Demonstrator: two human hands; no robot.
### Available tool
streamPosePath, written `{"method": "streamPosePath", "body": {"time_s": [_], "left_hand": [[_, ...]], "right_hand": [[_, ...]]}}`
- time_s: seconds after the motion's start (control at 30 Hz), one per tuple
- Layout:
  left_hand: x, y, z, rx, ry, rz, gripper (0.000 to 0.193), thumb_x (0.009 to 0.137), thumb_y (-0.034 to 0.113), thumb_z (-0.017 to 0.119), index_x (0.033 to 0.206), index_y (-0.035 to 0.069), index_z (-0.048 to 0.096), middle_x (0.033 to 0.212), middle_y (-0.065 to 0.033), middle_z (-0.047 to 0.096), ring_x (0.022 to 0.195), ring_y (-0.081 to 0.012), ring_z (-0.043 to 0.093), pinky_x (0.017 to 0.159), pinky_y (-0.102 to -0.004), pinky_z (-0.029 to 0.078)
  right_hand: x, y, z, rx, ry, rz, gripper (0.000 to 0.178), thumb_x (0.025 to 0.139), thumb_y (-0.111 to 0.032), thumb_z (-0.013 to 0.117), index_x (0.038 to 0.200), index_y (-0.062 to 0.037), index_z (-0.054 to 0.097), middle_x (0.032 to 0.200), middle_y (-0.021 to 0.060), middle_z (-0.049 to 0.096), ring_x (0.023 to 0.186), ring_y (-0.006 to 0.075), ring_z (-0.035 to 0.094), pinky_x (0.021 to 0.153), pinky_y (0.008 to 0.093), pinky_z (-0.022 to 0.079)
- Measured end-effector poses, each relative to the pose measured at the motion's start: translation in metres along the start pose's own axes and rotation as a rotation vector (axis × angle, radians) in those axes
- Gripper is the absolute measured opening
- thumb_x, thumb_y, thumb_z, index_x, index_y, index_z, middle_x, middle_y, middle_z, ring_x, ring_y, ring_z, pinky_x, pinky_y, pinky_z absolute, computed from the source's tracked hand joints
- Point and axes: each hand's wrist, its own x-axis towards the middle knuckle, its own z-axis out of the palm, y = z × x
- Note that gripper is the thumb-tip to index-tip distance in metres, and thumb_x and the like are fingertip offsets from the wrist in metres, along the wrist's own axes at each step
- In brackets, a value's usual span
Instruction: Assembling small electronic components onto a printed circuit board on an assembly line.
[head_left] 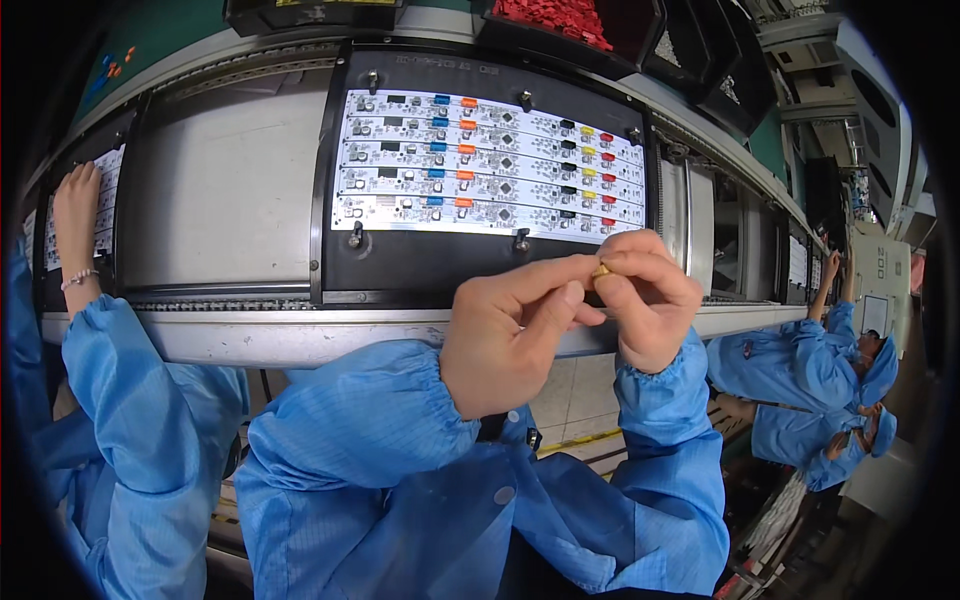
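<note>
A small yellow connector [600, 271] is pinched between my two hands, above the near edge of a black fixture plate [420, 262]. My left hand [500, 340] is closed, its thumb and forefinger at the connector's left side. On the other side, my right hand [652, 305] grips it with bent fingers that hide part of it. Beyond them, several white circuit boards [535, 212] lie in rows on the plate. They carry blue, orange, black, yellow and red connectors. On the nearest board, black and red ones stand near its right end. Black clamps [521, 240] sit along the plate's edges.
A black bin of red parts [560, 22] stands behind the plate, with more dark bins to its right. A metal rail [280, 335] runs along the near side. At left, a co-worker's hand [78, 205] touches another board fixture; other workers sit far right.
</note>
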Motion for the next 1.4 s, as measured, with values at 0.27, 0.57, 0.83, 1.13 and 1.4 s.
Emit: {"method": "streamPosePath", "body": {"time_s": [0.27, 0.57, 0.83, 1.13, 1.4], "left_hand": [[-0.015, -0.025, -0.026, 0.54, -0.092, 0.512, 0.017, 0.082, -0.009, 0.061, 0.098, -0.005, 0.065, 0.08, -0.0157, 0.068, 0.064, -0.0227, 0.067, 0.056, -0.0296, 0.051], [-0.015, -0.035, -0.034, 0.611, -0.125, 0.63, 0.019, 0.078, -0.01, 0.066, 0.096, -0.006, 0.064, 0.079, -0.0184, 0.068, 0.064, -0.0269, 0.068, 0.055, -0.032, 0.054], [-0.014, -0.033, -0.036, 0.644, -0.138, 0.642, 0.019, 0.076, -0.01, 0.066, 0.095, -0.007, 0.065, 0.078, -0.0186, 0.068, 0.063, -0.0279, 0.069, 0.055, -0.0328, 0.055], [-0.017, -0.03, -0.039, 0.663, -0.148, 0.656, 0.02, 0.076, -0.011, 0.066, 0.095, -0.007, 0.065, 0.078, -0.0189, 0.068, 0.063, -0.0284, 0.068, 0.054, -0.0333, 0.055], [-0.019, -0.024, -0.04, 0.67, -0.156, 0.668, 0.02, 0.075, -0.012, 0.067, 0.095, -0.008, 0.064, 0.077, -0.0192, 0.067, 0.062, -0.0288, 0.068, 0.054, -0.0336, 0.054]], "right_hand": [[0.029, 0.013, -0.016, -0.706, -0.013, -0.116, 0.021, 0.081, 0.011, 0.065, 0.097, -0.0003, 0.068, 0.095, 0.0139, 0.064, 0.086, 0.0214, 0.062, 0.076, 0.0272, 0.047], [0.042, 0.033, -0.021, -1.048, -0.25, -0.277, 0.021, 0.074, 0.006, 0.072, 0.092, -0.005, 0.069, 0.09, 0.0069, 0.068, 0.084, 0.0246, 0.064, 0.075, 0.0335, 0.043], [0.044, 0.037, -0.024, -1.024, -0.282, -0.318, 0.023, 0.071, 0.007, 0.072, 0.09, -0.0046, 0.068, 0.089, 0.0066, 0.068, 0.083, 0.024, 0.063, 0.074, 0.0333, 0.043], [0.04, 0.032, -0.022, -1.045, -0.255, -0.35, 0.024, 0.07, 0.007, 0.073, 0.091, -0.0043, 0.068, 0.09, 0.0072, 0.067, 0.084, 0.0248, 0.063, 0.073, 0.0344, 0.043], [0.033, 0.023, -0.02, -1.105, -0.267, -0.363, 0.026, 0.07, 0.007, 0.072, 0.094, -0.0034, 0.07, 0.096, 0.0093, 0.065, 0.08, 0.0257, 0.057, 0.072, 0.0347, 0.043]]}}
